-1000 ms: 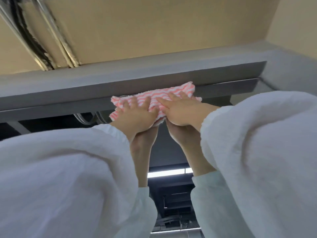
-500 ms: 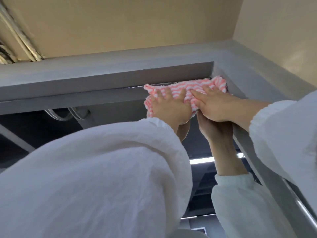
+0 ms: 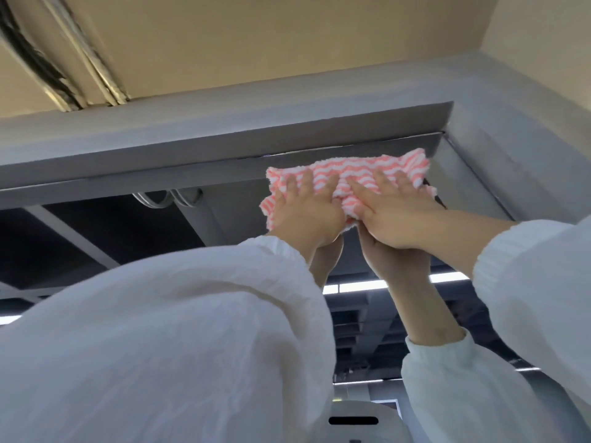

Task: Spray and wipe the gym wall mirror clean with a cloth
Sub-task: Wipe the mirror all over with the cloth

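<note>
A pink-and-white striped cloth (image 3: 358,174) lies flat against the wall mirror (image 3: 128,244), just below its top edge and near its upper right corner. My left hand (image 3: 303,215) presses the cloth's left part with its fingers spread and straight. On the cloth's right part, my right hand (image 3: 399,215) presses with straight fingers beside the left one. The cloth bunches a little between the two hands. Both hands and white sleeves are reflected in the glass underneath. No spray bottle is in view.
A grey beam (image 3: 224,145) runs along the top of the mirror and turns down at the right corner (image 3: 479,174). Pipes (image 3: 80,68) cross the beige ceiling at upper left. The glass reflects a dark ceiling and light strips (image 3: 351,286).
Both hands have slid the cloth to the right along the mirror's top edge, from the middle towards the right corner. It now sits slightly lower, just short of that corner.
</note>
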{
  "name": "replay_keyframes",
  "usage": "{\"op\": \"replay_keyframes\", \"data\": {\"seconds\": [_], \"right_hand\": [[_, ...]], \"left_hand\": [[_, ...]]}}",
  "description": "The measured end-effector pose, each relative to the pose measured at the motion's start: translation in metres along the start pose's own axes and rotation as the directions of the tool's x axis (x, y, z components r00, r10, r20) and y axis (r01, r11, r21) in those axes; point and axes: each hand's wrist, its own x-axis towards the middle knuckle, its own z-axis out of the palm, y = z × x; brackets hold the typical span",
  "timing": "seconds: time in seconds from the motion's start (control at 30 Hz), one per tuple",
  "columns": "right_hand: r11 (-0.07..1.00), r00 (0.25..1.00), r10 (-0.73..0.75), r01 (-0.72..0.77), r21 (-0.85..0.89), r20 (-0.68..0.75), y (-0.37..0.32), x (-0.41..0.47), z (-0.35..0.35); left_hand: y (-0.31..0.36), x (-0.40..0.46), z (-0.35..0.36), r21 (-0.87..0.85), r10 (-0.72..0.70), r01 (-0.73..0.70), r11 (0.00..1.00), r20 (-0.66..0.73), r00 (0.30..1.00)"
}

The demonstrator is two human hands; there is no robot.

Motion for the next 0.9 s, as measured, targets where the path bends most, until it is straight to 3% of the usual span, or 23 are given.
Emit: {"op": "replay_keyframes", "data": {"seconds": [0.57,0.9], "right_hand": [[0.971,0.971,-0.237,0.235,0.044,0.036,-0.278,-0.078,0.048],[0.902,0.894,-0.432,0.427,0.065,0.117,-0.352,-0.151,0.07]], "left_hand": [[-0.254,-0.18,-0.018,0.107,-0.209,0.2,0.974,0.082,0.975],[-0.303,-0.294,-0.021,0.026,-0.393,0.394,0.919,0.156,0.906]]}}
